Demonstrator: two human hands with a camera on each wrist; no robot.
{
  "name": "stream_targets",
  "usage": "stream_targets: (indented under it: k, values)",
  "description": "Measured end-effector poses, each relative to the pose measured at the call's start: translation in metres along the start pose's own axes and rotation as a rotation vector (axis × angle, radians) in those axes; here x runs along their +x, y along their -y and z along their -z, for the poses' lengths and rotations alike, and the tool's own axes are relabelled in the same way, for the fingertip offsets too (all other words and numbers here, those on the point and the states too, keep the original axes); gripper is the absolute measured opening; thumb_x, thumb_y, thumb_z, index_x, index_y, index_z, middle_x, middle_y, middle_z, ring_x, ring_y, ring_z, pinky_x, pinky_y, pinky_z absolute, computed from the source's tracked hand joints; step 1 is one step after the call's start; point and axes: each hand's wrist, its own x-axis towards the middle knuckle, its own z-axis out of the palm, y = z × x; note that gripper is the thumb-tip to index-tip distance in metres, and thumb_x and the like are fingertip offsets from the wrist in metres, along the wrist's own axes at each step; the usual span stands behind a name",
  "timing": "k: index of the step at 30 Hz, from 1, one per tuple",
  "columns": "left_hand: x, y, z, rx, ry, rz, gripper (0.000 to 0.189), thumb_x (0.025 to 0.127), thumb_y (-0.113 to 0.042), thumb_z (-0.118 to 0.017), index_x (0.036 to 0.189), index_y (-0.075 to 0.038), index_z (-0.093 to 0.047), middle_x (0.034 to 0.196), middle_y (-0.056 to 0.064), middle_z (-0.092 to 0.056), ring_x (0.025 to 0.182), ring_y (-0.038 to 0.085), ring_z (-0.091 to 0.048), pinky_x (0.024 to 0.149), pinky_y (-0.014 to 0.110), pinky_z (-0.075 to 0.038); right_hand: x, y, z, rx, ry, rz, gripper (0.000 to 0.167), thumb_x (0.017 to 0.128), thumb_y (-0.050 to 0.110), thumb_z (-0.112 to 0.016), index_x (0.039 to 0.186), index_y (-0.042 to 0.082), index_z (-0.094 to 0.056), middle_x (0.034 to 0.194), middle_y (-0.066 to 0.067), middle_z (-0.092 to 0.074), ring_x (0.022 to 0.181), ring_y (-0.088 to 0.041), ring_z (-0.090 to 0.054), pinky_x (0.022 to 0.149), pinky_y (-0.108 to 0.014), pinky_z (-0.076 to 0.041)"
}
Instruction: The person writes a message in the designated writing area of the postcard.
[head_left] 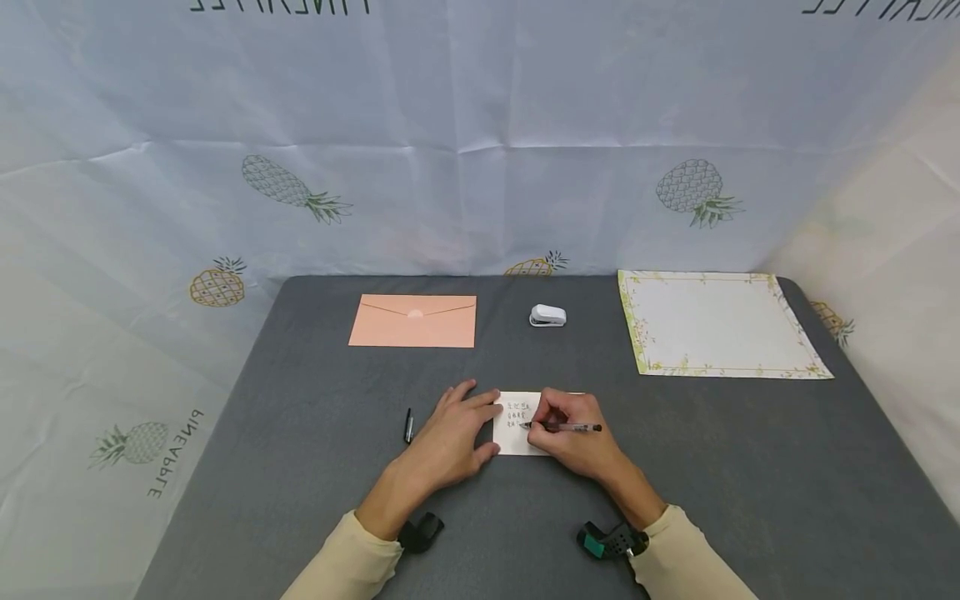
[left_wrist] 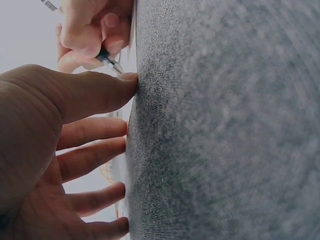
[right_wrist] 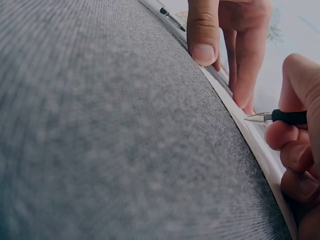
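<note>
A small white card (head_left: 512, 440) with several short lines of handwriting lies on the dark grey table. My right hand (head_left: 577, 429) pinches a black pen (head_left: 576, 427) between thumb and fingers, its tip at the writing. In the right wrist view the metal tip of the pen (right_wrist: 260, 118) meets the card's surface. My left hand (head_left: 448, 437) has its fingers spread, with the thumb and fingertips at the card's left edge. In the left wrist view the left thumb (left_wrist: 95, 92) presses down near the pen tip. The right side of the card is hidden under my right hand.
A black pen cap (head_left: 408, 426) lies left of my left hand. Farther back are a peach envelope (head_left: 414, 329), a small white stapler (head_left: 547, 316) and, on the right, a large white sheet with a floral border (head_left: 720, 325). A pineapple-print curtain (head_left: 465, 192) hangs behind the table.
</note>
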Motion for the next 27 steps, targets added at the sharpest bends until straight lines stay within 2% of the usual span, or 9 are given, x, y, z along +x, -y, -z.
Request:
stream_targets:
  k: [11, 17, 27]
  values:
    - [-0.0001, 0.0008, -0.001, -0.004, 0.001, -0.004, 0.055, 0.092, -0.024, -0.091, 0.141, -0.006, -0.074, 0.159, 0.01, -0.063, 0.157, 0.045, -0.046, 0.126, 0.072, -0.035, -0.0006, 0.0006, 0.0005, 0.021, 0.003, 0.028, 0.03, 0.076, -0.004, -0.076, 0.078, 0.025, -0.067, 0.065, 0.013, -0.058, 0.057, 0.002, -0.044, 0.052, -0.016, -0.032]
    - [-0.0004, 0.0002, -0.0016, -0.005, 0.007, 0.009, 0.055, 0.092, -0.024, -0.091, 0.141, -0.007, -0.074, 0.159, 0.009, -0.063, 0.157, 0.045, -0.046, 0.127, 0.071, -0.035, -0.0023, 0.0012, 0.0025, 0.021, -0.035, 0.004, 0.029, 0.076, -0.005, -0.076, 0.075, 0.023, -0.066, 0.065, 0.011, -0.06, 0.057, -0.001, -0.046, 0.052, -0.018, -0.035]
    - [-0.0009, 0.0003, -0.0008, -0.003, 0.004, 0.003, 0.055, 0.092, -0.024, -0.091, 0.141, -0.007, -0.074, 0.159, 0.009, -0.063, 0.157, 0.044, -0.046, 0.126, 0.071, -0.036, -0.0016, 0.001, 0.003, 0.001, -0.017, -0.006, 0.033, 0.077, -0.004, -0.074, 0.075, 0.028, -0.063, 0.064, 0.013, -0.055, 0.056, 0.0, -0.043, 0.052, -0.018, -0.032]
